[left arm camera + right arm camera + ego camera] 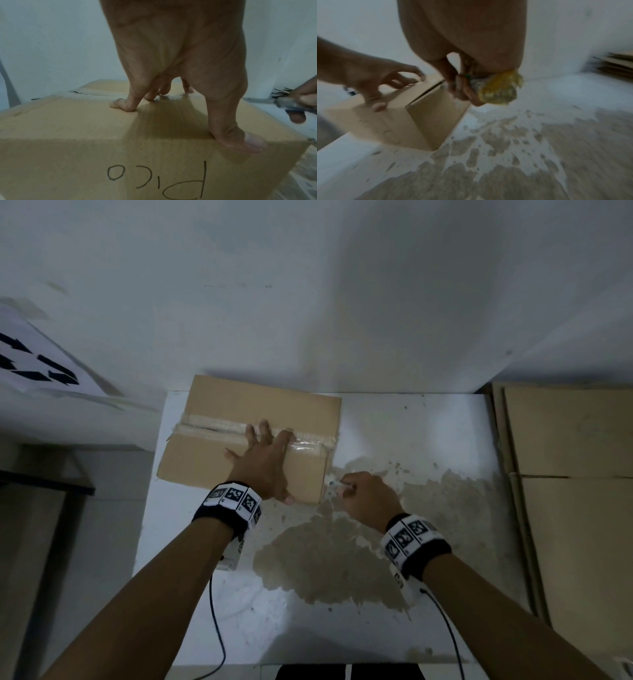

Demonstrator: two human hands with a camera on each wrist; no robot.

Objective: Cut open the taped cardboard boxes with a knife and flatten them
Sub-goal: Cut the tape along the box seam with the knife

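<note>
Pressing one box (pixel 212 453): left hand (pixel 265 463); right hand (pixel 368 494) gripping knife (pixel 281 103).

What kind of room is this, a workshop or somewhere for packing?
Probably a plain storeroom or recycling corner: bare white walls, a worn white table with a taped cardboard box, and flattened cardboard stacked beside it.

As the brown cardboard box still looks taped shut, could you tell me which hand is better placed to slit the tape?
Probably the right hand: it grips the knife beside the brown cardboard box. The left hand presses on the box top, fingertips at the clear tape seam.
</note>
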